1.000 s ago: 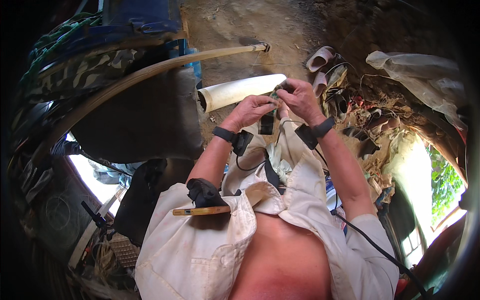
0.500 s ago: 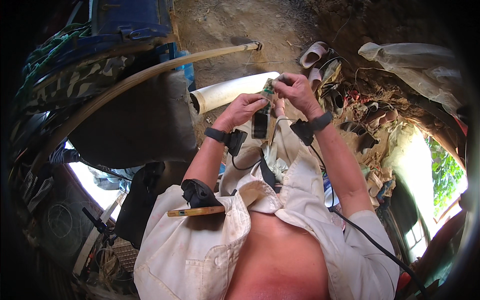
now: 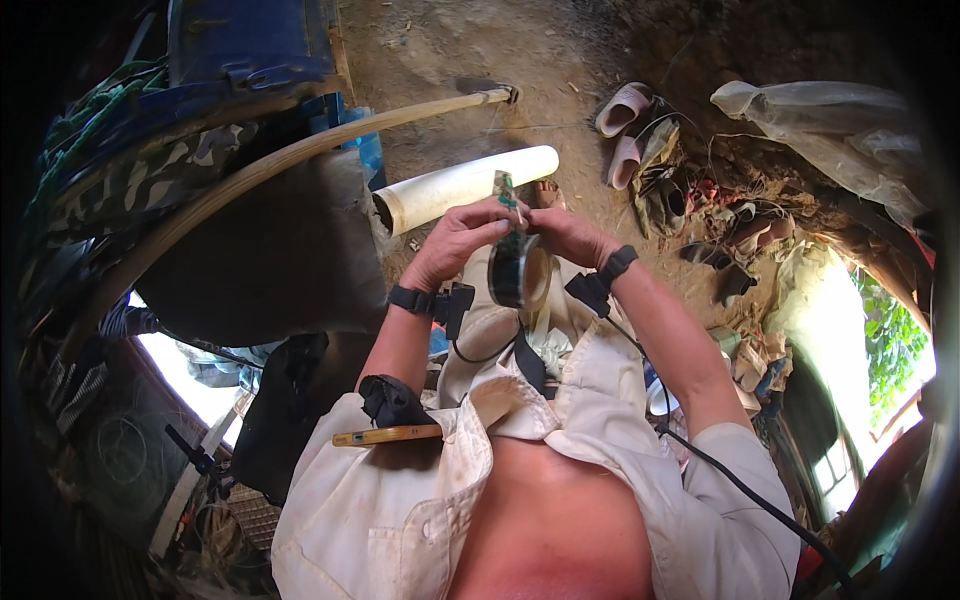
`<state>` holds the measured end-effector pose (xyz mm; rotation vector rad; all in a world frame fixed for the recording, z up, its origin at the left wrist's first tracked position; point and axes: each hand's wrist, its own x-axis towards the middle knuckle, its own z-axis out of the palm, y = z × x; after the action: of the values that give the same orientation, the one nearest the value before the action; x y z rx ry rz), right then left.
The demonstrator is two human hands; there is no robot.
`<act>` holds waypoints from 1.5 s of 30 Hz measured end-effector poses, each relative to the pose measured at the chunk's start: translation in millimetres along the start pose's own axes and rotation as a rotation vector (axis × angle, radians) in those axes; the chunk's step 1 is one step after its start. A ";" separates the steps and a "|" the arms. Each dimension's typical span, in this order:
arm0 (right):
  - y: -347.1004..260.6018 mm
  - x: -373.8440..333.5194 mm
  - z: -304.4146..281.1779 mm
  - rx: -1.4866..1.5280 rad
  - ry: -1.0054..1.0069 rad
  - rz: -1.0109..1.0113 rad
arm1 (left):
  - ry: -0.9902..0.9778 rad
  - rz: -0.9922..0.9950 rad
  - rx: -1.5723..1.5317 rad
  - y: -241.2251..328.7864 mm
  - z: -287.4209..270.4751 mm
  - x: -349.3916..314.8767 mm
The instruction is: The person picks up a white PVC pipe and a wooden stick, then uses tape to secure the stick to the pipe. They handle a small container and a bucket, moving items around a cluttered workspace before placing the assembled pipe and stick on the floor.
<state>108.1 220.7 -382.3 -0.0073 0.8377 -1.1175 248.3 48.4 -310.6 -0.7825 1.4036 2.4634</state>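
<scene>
a tape roll (image 3: 507, 275) hangs just below the left hand (image 3: 462, 234), whose fingers pinch a green-marked strip (image 3: 503, 187); the right hand (image 3: 572, 234) curls beside it, its hold unclear. on the dirt floor (image 3: 420, 60) lie a white pipe (image 3: 470, 187) and pink slippers (image 3: 622, 110); a wooden pole (image 3: 300, 150) slants at left.

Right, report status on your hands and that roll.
Left hand gripping green-marked strip; right hand at it, grip unclear; dark roll below; white tube beyond.
</scene>
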 end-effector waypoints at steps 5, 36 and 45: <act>-16.9 -1.2 15.3 -0.097 -0.088 0.109 | 0.039 0.117 -0.171 2.1 -6.2 -7.5; -30.1 -48.4 -60.2 -0.642 0.475 -0.093 | 1.103 -0.211 0.707 -142.3 -146.1 -0.7; -17.8 -49.8 -67.5 -0.647 0.605 -0.150 | 0.873 -0.162 0.567 -136.1 -128.6 21.0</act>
<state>45.4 278.1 -393.4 -0.2847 1.7410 -0.9496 332.1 10.1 -474.9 -1.8116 2.0329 1.4652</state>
